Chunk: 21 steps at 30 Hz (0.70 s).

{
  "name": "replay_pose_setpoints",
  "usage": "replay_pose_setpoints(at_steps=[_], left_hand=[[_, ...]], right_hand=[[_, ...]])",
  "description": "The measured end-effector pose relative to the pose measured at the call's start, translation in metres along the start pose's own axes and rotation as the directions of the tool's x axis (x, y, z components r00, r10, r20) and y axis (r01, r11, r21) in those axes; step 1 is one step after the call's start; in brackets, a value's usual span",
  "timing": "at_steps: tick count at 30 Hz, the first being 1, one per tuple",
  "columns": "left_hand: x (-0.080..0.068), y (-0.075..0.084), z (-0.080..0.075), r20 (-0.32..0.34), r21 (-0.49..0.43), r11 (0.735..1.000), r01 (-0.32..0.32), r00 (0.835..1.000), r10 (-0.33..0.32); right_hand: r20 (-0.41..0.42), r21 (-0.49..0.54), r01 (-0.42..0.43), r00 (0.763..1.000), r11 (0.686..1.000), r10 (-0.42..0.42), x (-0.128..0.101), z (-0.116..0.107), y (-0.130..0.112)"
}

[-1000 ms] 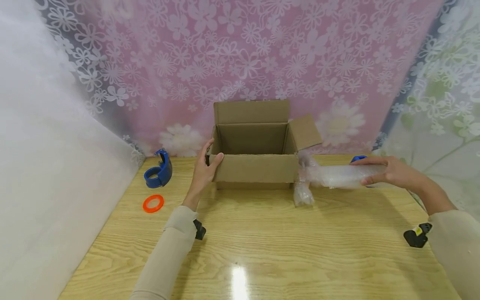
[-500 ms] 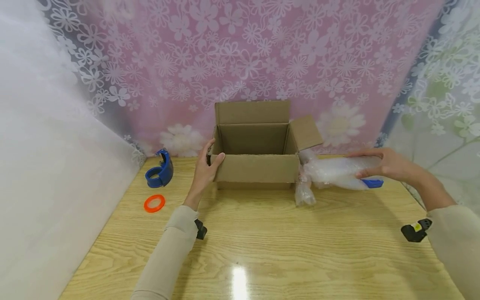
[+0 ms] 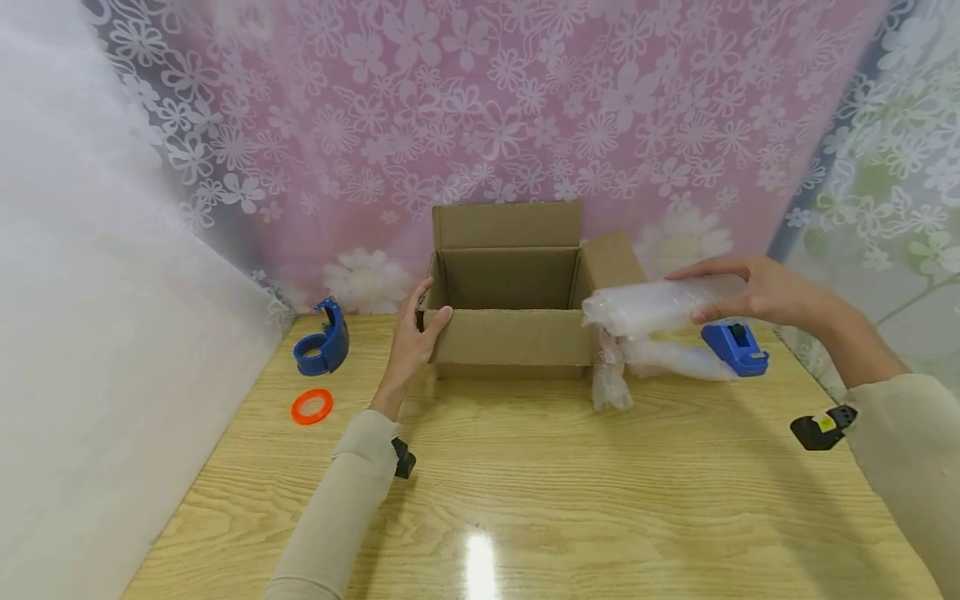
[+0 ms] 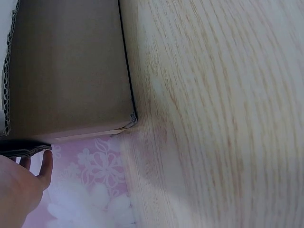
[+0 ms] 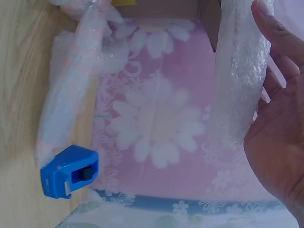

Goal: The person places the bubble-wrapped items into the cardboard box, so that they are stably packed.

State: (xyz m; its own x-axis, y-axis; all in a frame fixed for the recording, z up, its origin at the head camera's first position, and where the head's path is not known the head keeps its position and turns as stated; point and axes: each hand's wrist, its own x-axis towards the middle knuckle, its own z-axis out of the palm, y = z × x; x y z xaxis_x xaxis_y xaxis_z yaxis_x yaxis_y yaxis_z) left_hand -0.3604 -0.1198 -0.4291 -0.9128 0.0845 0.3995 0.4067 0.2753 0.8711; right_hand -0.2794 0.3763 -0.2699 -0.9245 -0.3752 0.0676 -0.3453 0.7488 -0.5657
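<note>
An open cardboard box (image 3: pixel 517 337) stands against the back curtain in the head view, its back flap raised and its right flap spread outward. My left hand (image 3: pixel 408 346) grips its left front corner, thumb on the front flap; the left wrist view shows the fingertips (image 4: pixel 46 166) at a cardboard edge. My right hand (image 3: pixel 780 292) holds a bubble wrap roll (image 3: pixel 648 307) above the table, its left end overlapping the box's right front corner. Below it lies another piece of bubble wrap (image 3: pixel 678 358), with a crumpled end (image 3: pixel 611 387) beside the box.
A blue tape dispenser (image 3: pixel 738 348) sits at the right, touching the end of the lower bubble wrap in the head view. At the left are a blue curved holder with a ring (image 3: pixel 322 337) and an orange ring (image 3: pixel 311 407). The flowered curtain (image 3: pixel 487 108) closes off the back.
My right hand has lifted the bubble wrap roll up and leftward toward the box, uncovering the blue tape dispenser and the lower bubble wrap. My left hand stays at the box corner.
</note>
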Motion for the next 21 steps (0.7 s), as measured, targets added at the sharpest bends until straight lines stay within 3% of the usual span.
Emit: replay_pose_setpoints(at_steps=[6,14,21], left_hand=[[0.000,0.000,0.000,-0.002,-0.011,1.000,0.004,1.000,-0.004],[0.000,0.002,0.000,-0.004,-0.002,1.000,0.014,1.000,-0.014],[-0.001,0.001,0.001,-0.007,0.007,1.000,0.002,1.000,-0.002]], right_hand=[[0.010,-0.069,-0.012,1.000,0.998,0.013,0.017,-0.007,-0.024],[0.012,-0.143,0.004,1.000,0.990,-0.003,0.045,0.001,-0.052],[0.025,-0.071,0.070,0.997,0.995,-0.068,0.071,0.019,-0.064]])
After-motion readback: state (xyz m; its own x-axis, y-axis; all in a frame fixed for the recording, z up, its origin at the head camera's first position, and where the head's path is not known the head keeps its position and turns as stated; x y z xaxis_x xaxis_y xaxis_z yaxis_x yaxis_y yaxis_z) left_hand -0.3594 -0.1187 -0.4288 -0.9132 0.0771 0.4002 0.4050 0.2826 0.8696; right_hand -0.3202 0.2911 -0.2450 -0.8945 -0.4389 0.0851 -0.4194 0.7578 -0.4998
